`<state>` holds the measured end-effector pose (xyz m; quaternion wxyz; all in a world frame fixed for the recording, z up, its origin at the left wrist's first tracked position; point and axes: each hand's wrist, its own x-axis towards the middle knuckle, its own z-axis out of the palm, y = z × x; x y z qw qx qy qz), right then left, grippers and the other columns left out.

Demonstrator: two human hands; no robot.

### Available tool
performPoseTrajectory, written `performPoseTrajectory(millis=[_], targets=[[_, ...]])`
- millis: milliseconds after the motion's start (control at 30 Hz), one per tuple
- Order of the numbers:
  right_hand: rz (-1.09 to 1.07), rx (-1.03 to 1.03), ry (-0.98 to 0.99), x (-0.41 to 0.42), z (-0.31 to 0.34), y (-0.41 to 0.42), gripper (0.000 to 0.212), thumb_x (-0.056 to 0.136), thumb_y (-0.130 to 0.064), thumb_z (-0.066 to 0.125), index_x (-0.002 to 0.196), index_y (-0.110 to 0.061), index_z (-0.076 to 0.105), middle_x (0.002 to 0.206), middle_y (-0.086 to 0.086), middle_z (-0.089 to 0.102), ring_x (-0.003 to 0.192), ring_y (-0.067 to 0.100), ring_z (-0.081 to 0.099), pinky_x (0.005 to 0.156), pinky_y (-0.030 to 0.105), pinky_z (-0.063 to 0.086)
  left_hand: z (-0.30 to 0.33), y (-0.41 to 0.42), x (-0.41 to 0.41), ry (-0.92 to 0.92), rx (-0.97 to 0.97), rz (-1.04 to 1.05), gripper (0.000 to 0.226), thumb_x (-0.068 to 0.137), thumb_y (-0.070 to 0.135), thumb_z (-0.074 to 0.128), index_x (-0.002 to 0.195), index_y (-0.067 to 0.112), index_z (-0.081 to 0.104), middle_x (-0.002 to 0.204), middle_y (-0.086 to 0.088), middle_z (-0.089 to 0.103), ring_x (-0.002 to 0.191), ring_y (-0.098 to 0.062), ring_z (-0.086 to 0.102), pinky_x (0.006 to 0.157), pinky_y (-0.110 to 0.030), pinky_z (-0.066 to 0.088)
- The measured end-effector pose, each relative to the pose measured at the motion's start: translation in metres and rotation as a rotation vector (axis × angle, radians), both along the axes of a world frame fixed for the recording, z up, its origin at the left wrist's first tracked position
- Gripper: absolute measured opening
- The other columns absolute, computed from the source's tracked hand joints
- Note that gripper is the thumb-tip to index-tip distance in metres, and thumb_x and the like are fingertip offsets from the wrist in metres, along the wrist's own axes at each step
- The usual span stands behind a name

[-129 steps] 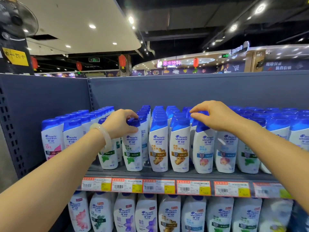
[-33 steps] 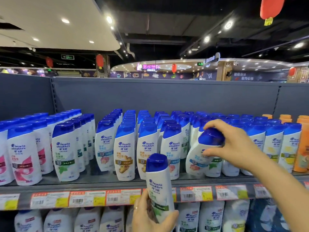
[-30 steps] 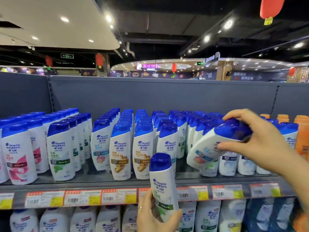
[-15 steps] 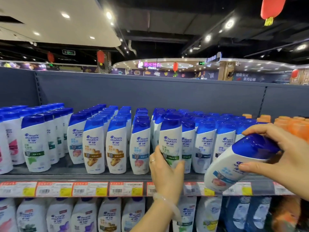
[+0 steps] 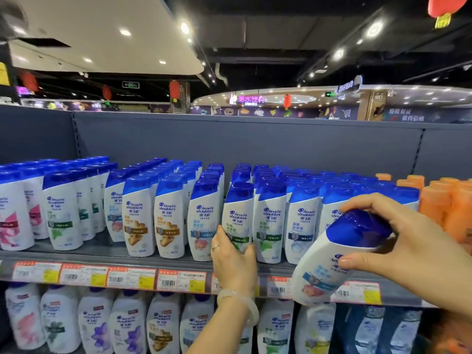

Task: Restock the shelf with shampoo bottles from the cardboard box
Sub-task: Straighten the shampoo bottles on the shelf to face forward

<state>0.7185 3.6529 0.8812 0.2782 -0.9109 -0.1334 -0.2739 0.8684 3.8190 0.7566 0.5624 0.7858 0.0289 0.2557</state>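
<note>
Rows of white shampoo bottles with blue caps fill the grey shelf [image 5: 107, 259]. My left hand [image 5: 233, 261] grips the lower part of a green-label bottle [image 5: 237, 215] that stands at the shelf's front edge, slightly tilted. My right hand [image 5: 408, 246] holds another white bottle with a blue cap [image 5: 329, 259] tilted in the air in front of the shelf edge, thumb on its body and fingers over the cap. The cardboard box is out of view.
Orange bottles [image 5: 449, 200] stand at the right end of the same shelf. Price tags [image 5: 132, 277] run along the shelf edge. A lower shelf holds larger white bottles [image 5: 127, 325]. A grey back panel [image 5: 242, 141] rises behind the rows.
My left hand has lifted its green-label bottle from below the shelf edge and stood it in the front row. My right hand has pulled its bottle off the shelf, down and to the right.
</note>
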Motion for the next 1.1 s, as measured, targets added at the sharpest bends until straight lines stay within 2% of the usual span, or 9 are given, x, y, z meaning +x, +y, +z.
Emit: performPoseTrajectory(millis=[200, 333, 433, 533, 667, 800, 867, 933, 1100], targets=[[0.07, 0.048, 0.053, 0.013, 0.002, 0.002, 0.06, 0.053, -0.022, 0.087, 0.093, -0.05, 0.051, 0.102, -0.041, 0.054, 0.088, -0.012, 0.059, 0.067, 0.01, 0.049, -0.006, -0.004, 0.003, 0.01, 0.015, 0.031, 0.08, 0.078, 0.027, 0.072, 0.143, 0.009, 0.028, 0.141, -0.01, 0.043, 0.133, -0.024, 0.036, 0.11, -0.038, 0.035], [0.066, 0.059, 0.091, 0.024, 0.003, 0.004, 0.055, 0.055, -0.022, 0.087, 0.09, -0.047, 0.053, 0.099, -0.026, 0.062, 0.093, -0.01, 0.056, 0.064, 0.014, 0.047, -0.007, -0.004, 0.002, 0.011, 0.007, 0.03, 0.081, 0.079, 0.027, 0.071, 0.145, 0.009, 0.026, 0.144, -0.01, 0.04, 0.135, -0.024, 0.033, 0.111, -0.037, 0.032], [0.059, 0.052, 0.108, 0.027, 0.004, 0.007, 0.053, 0.056, -0.022, 0.086, 0.091, -0.044, 0.052, 0.096, -0.022, 0.061, 0.092, -0.009, 0.055, 0.064, 0.017, 0.048, -0.009, -0.004, 0.0, 0.002, 0.007, 0.027, 0.081, 0.081, 0.025, 0.07, 0.145, 0.008, 0.025, 0.147, -0.01, 0.036, 0.138, -0.023, 0.029, 0.112, -0.035, 0.029], [0.063, 0.041, 0.124, 0.029, 0.004, 0.01, 0.053, 0.058, -0.019, 0.085, 0.091, -0.044, 0.052, 0.093, -0.022, 0.06, 0.089, -0.013, 0.055, 0.065, 0.009, 0.05, -0.017, -0.004, -0.005, -0.047, 0.005, 0.019, 0.078, 0.082, 0.022, 0.069, 0.145, 0.008, 0.025, 0.149, -0.008, 0.033, 0.14, -0.021, 0.025, 0.114, -0.033, 0.024], [0.071, 0.037, 0.149, 0.033, 0.003, 0.016, 0.053, 0.06, -0.017, 0.085, 0.093, -0.043, 0.051, 0.092, -0.021, 0.06, 0.083, -0.015, 0.056, 0.059, 0.006, 0.047, -0.025, 0.001, -0.014, -0.189, -0.027, 0.024, 0.068, 0.077, 0.015, 0.074, 0.135, 0.001, 0.041, 0.138, -0.014, 0.045, 0.133, -0.022, 0.036, 0.11, -0.026, 0.028], [0.081, 0.023, 0.165, 0.041, 0.004, 0.028, 0.054, 0.059, -0.018, 0.085, 0.093, -0.044, 0.051, 0.094, -0.021, 0.061, 0.088, -0.012, 0.057, 0.061, 0.018, 0.051, -0.032, 0.012, -0.022, -0.414, -0.049, -0.006, 0.059, 0.085, 0.053, 0.053, 0.121, 0.007, 0.054, 0.124, -0.005, 0.054, 0.119, -0.005, 0.041, 0.105, -0.014, 0.032], [0.094, 0.007, 0.152, 0.046, 0.006, 0.036, 0.054, 0.058, -0.018, 0.086, 0.093, -0.043, 0.052, 0.095, -0.021, 0.061, 0.092, -0.01, 0.055, 0.068, 0.018, 0.049, -0.033, 0.019, -0.029, -0.472, -0.051, -0.069, 0.054, 0.088, 0.061, 0.038, 0.124, 0.024, 0.051, 0.128, 0.013, 0.048, 0.121, -0.001, 0.042, 0.103, -0.022, 0.035], [0.104, -0.015, 0.141, 0.052, 0.008, 0.049, 0.053, 0.058, -0.02, 0.086, 0.094, -0.042, 0.052, 0.094, -0.023, 0.059, 0.092, -0.01, 0.053, 0.07, 0.018, 0.048, -0.032, 0.028, -0.035, -0.529, -0.008, -0.129, 0.046, 0.087, 0.063, 0.037, 0.127, 0.041, 0.042, 0.132, 0.027, 0.039, 0.125, 0.004, 0.039, 0.104, -0.016, 0.033], [0.179, -0.085, 0.103, 0.068, 0.019, 0.098, 0.052, 0.055, -0.027, 0.084, 0.094, -0.042, 0.052, 0.092, -0.027, 0.057, 0.092, -0.008, 0.051, 0.072, 0.01, 0.043, -0.026, 0.066, -0.042, -0.534, -0.006, -0.16, 0.076, 0.072, 0.074, 0.051, 0.131, 0.029, 0.034, 0.134, 0.008, 0.042, 0.127, 0.001, 0.037, 0.105, -0.011, 0.031]])
